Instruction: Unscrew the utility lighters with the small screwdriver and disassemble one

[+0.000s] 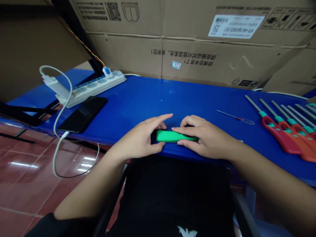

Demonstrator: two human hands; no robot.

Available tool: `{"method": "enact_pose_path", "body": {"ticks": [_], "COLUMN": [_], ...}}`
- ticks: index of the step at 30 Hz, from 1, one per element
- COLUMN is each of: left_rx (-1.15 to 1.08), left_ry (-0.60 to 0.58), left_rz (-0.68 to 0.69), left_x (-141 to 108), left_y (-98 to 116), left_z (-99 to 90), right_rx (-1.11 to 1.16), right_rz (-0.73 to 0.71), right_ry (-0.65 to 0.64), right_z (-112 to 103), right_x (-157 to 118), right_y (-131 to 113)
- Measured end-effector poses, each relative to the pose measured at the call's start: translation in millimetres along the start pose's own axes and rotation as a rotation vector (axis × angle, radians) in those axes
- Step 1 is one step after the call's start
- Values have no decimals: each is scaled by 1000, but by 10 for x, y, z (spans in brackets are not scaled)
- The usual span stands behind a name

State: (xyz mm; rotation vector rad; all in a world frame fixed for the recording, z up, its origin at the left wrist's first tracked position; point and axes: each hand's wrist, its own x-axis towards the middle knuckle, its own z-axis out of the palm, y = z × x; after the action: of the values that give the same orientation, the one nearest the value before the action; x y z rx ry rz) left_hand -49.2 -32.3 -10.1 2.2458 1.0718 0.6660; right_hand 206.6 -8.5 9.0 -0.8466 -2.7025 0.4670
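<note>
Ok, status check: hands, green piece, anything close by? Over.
Right hand holding green piece. Left hand at its other end. Screwdriver and long-nosed lighters off to the right.

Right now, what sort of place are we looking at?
Probably a small workshop: a screwdriver and a row of similar long-necked lighters lie on a blue table, with a power strip at the left.

- 1 green piece (166,136) lying at bench (148,95) near edge
- 1 phone (84,113), 1 power strip (93,88) sitting left
- 1 screwdriver (245,120) lying right
- 6+ lighters (280,135) crowding right edge, total unclear
</note>
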Motion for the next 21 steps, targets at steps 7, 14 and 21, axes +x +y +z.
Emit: {"method": "enact_pose_path", "body": {"ticks": [7,14,21], "left_rx": [51,147,213], "left_ry": [-6,1,-59], "left_rz": [42,78,70], "left_x": [25,32,82], "left_y": [-1,103,115], "left_z": [-14,19,-22], "right_rx": [47,10,-18], "right_rz": [82,140,184], "right_ry": [-35,-119,-113], "right_z": [-1,-67,-203], "right_x": [58,128,-13], "right_y": [11,-78,44]}}
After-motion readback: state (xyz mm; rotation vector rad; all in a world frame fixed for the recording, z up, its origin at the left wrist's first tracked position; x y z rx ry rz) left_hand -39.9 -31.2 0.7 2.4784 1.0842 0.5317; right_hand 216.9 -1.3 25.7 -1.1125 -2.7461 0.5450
